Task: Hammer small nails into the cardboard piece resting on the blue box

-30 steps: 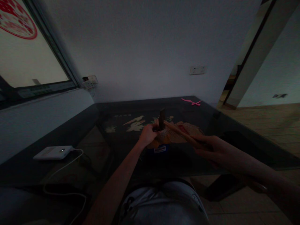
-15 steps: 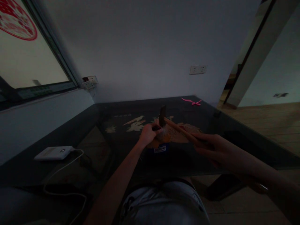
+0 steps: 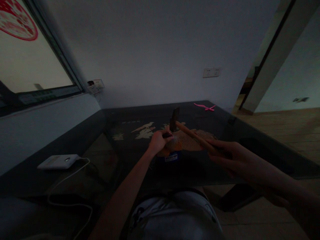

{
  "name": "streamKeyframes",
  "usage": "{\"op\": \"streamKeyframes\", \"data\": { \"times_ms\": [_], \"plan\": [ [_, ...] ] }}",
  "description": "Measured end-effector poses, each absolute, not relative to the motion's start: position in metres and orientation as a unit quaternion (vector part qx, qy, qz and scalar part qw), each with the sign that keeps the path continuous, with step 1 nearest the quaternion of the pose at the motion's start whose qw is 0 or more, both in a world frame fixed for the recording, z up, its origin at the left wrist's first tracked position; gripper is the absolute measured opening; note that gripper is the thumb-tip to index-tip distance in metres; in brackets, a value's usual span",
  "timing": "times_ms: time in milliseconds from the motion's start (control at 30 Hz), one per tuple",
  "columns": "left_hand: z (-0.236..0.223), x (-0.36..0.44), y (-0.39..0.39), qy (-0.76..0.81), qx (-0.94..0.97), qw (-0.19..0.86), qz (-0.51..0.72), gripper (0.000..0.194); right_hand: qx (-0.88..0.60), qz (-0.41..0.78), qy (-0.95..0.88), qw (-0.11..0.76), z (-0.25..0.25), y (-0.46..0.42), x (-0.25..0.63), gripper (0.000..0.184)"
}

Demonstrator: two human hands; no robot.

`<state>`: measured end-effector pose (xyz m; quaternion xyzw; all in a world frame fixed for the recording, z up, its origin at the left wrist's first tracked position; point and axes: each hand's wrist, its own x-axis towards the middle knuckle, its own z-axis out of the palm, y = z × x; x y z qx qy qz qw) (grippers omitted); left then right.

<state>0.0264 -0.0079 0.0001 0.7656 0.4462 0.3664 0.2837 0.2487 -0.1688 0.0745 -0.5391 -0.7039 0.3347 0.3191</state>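
Observation:
The room is dim. My right hand (image 3: 226,153) is closed round the wooden handle of a hammer (image 3: 190,133), whose dark head (image 3: 174,119) hangs just above my left hand. My left hand (image 3: 158,141) is pinched on a small dark object I cannot make out, held at the edge of a tan, speckled piece (image 3: 192,140) lying on the dark glass table (image 3: 130,156). A blue item with a white label (image 3: 171,157) sits under that piece.
A white box with a white cable (image 3: 59,161) lies at the table's left. A pink ribbon (image 3: 205,107) rests at the far right corner. Wall sockets (image 3: 211,72) are behind, a window at left, a doorway and wooden floor at right.
The hammer head has risen a little from just over my left hand. My left hand has stayed pinched in place.

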Motion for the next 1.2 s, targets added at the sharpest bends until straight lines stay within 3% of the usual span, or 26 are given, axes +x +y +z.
{"op": "streamKeyframes", "data": {
  "times_ms": [167, 400, 600, 800, 967, 1200],
  "plan": [
    [0.001, 0.025, -0.007, 0.452, 0.767, 0.284, 0.357, 0.011, -0.555, 0.384, -0.692, 0.259, 0.073, -0.167, 0.248, 0.052],
    [0.001, 0.026, -0.008, 0.443, 0.77, 0.278, 0.365, 0.01, -0.54, 0.349, -0.701, 0.309, 0.078, -0.17, 0.25, 0.05],
    [0.003, 0.026, -0.009, 0.452, 0.767, 0.287, 0.353, 0.01, -0.552, 0.387, -0.689, 0.267, 0.072, -0.166, 0.248, 0.053],
    [-0.001, 0.025, -0.006, 0.448, 0.772, 0.272, 0.36, 0.01, -0.553, 0.358, -0.691, 0.297, 0.075, -0.169, 0.25, 0.053],
    [-0.004, 0.024, -0.004, 0.44, 0.773, 0.28, 0.361, 0.014, -0.554, 0.382, -0.691, 0.262, 0.069, -0.167, 0.249, 0.053],
    [0.0, 0.026, -0.008, 0.439, 0.77, 0.283, 0.365, 0.007, -0.556, 0.367, -0.685, 0.296, 0.073, -0.17, 0.247, 0.052]
  ]
}}
